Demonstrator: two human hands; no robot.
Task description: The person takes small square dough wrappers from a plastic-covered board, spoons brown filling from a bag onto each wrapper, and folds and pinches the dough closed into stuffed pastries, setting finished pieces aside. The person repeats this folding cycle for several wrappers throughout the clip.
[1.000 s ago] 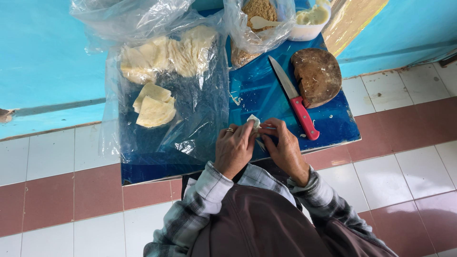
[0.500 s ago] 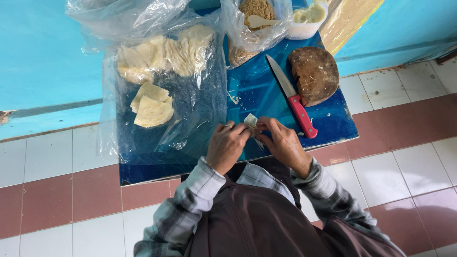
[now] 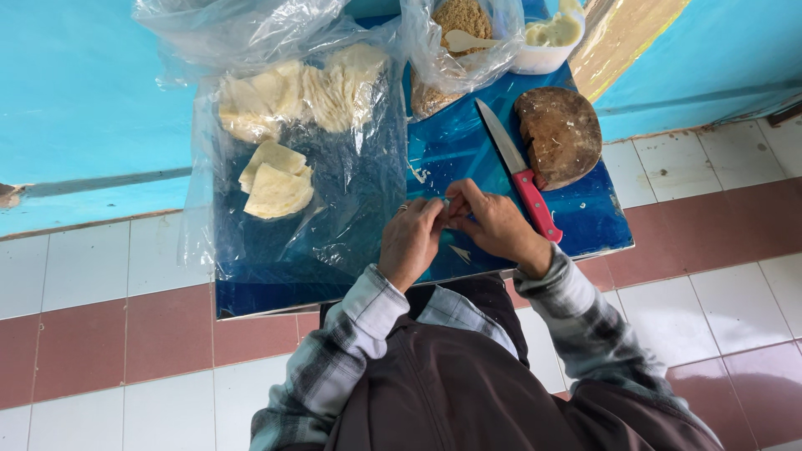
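My left hand [image 3: 411, 240] and my right hand [image 3: 494, 224] meet over the near part of a blue table [image 3: 585, 221], fingertips pinched together on a small pale piece of dough that is mostly hidden between them. A red-handled knife [image 3: 520, 171] lies just right of my right hand, blade pointing away. Two folded pale dough pieces [image 3: 274, 179] rest on a clear plastic sheet [image 3: 351, 200] to the left, behind them a pile of thin dough sheets [image 3: 305, 96].
A round dark wooden board [image 3: 558, 135] lies at the table's right. A plastic bag of brown filling [image 3: 455, 42] with a spoon and a white bowl [image 3: 547, 42] stand at the back. Tiled floor [image 3: 109, 334] and a turquoise wall [image 3: 83, 92] surround the table.
My hands have closed tighter around the dough piece, which showed more between my fingers before. The view shifted slightly; the knife and board have stayed put.
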